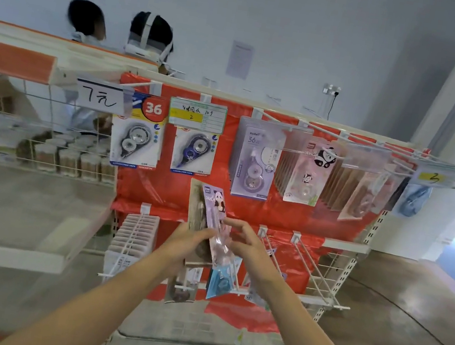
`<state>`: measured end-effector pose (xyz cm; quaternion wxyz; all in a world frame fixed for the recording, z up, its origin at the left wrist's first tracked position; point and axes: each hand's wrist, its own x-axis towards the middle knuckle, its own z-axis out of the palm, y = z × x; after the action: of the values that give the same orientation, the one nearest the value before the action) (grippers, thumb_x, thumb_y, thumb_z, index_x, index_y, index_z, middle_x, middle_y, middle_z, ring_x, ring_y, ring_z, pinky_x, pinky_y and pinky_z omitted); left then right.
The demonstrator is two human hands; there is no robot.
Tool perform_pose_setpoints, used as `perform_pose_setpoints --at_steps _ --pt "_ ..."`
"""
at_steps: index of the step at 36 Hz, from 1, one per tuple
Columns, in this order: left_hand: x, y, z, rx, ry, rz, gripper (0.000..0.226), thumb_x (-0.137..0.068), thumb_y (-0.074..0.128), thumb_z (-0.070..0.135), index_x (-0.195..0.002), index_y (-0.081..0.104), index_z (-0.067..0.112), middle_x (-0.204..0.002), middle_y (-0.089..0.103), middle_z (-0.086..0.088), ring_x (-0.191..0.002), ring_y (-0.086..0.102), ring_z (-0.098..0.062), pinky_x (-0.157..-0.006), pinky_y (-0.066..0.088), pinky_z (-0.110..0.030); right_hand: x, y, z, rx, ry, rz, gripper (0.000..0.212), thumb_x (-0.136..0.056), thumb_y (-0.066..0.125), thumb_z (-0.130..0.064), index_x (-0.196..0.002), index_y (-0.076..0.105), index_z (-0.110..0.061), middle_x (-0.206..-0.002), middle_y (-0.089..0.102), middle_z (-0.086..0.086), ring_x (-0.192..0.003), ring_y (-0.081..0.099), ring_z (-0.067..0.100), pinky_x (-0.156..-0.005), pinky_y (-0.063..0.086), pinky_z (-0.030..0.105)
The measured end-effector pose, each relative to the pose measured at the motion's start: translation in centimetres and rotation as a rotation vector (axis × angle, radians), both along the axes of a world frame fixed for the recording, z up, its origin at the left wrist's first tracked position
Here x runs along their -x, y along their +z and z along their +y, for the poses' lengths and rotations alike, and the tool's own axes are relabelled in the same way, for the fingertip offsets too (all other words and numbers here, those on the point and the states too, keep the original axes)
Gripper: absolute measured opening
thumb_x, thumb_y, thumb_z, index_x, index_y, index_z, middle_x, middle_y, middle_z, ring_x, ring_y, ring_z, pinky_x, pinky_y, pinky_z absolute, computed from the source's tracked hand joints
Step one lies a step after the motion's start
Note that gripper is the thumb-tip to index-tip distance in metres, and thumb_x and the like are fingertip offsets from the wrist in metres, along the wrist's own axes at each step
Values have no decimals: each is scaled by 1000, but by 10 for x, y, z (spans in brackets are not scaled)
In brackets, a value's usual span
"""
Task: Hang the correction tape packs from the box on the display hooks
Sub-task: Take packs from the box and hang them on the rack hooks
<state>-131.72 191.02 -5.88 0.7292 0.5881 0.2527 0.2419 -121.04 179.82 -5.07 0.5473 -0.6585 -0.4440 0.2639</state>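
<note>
Packs (205,223) of correction tape sit fanned in my left hand (189,241), a small stack with a panda-printed one on top, held up in front of the red backing of the display rack (288,212). My judgement is that the step in hand is peeling off a single pack to hang. To do it well I want to separate only the front pack, keep its punched hole at the top and facing the rack, and line that hole up with the tip of a hook before sliding it back along the wire. The matching panda packs (310,171) hang on the upper row to the right, so that hook looks the likely target. The lower hooks (313,265) near my right wrist stick out and could snag a pack.

My left hand grips the stack, fingers curled round its lower part. My right hand (247,245) has thumb and fingers part open, closing on the clear edge of the front pack; blur hides whether the pinch is firm. I cannot see the box.
</note>
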Motion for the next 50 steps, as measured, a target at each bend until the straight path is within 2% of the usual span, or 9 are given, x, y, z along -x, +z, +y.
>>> perform_pose_setpoints --at_steps 3,7,11,17,22,24,29,37,50 --pt "8 -2 7 -4 58 18 8 -87 66 9 -95 66 7 -74 69 -13 -65 62 -26 -67 52 -38 -4 -6 8 -38 -112 -55 27 -90 59 -18 -113 56 -32 -123 54 -6 -117 51 13 -99 43 31" --pt "17 -2 12 -25 37 10 23 -85 68 12 -106 66 4 -84 72 -14 -60 66 -20 -53 51 -26 -13 -17 16 71 -249 -10 61 -81 71 -41 -131 42 -24 -135 40 -4 -125 41 14 -110 35 42" --pt "22 -2 12 -58 1 -15 18 -87 66 8 -104 66 6 -71 73 -3 -54 67 -13 -46 49 -20 -17 -23 17 147 -169 168 50 -79 74 -42 -117 61 -13 -119 64 9 -109 59 22 -83 47 33" --pt "16 -9 15 -86 43 40 19 -85 71 16 -101 67 5 -85 70 -17 -72 65 -23 -70 57 -41 -19 -27 13 104 -180 273 34 -81 74 -31 -98 55 -9 -99 57 16 -92 57 26 -84 45 45" --pt "13 -15 20 -163 78 87 11 -83 73 15 -92 67 18 -90 73 -3 -86 68 -18 -70 52 -25 -24 -22 3 94 -297 161 30 -88 67 -21 -109 51 -8 -110 60 15 -100 60 28 -82 48 36" --pt "13 -13 23 -176 79 90 18 -82 73 12 -97 65 18 -95 72 -4 -91 68 -20 -73 54 -29 -28 -20 -2 92 -362 115 32 -90 64 -15 -118 49 -11 -113 59 7 -103 58 24 -80 50 32" --pt "12 -13 30 -184 96 115 25 -80 74 8 -94 59 24 -101 69 -4 -100 65 -25 -94 51 -45 -41 -26 -6 162 -468 129 59 -88 64 -19 -140 37 -15 -131 54 11 -116 54 31 -100 44 51" --pt "10 -19 32 -166 106 105 31 -82 72 9 -112 65 6 -101 72 -8 -95 68 -24 -84 54 -33 -40 -26 -8 199 -464 112 64 -88 63 -16 -144 33 -15 -137 49 10 -122 50 32 -102 42 49" --pt "2 -20 30 -138 61 124 31 -79 76 16 -107 65 12 -100 73 -8 -95 69 -25 -88 55 -43 -43 -24 -11 233 -492 92 64 -89 63 -22 -145 32 -15 -140 48 9 -123 49 32 -100 41 46"
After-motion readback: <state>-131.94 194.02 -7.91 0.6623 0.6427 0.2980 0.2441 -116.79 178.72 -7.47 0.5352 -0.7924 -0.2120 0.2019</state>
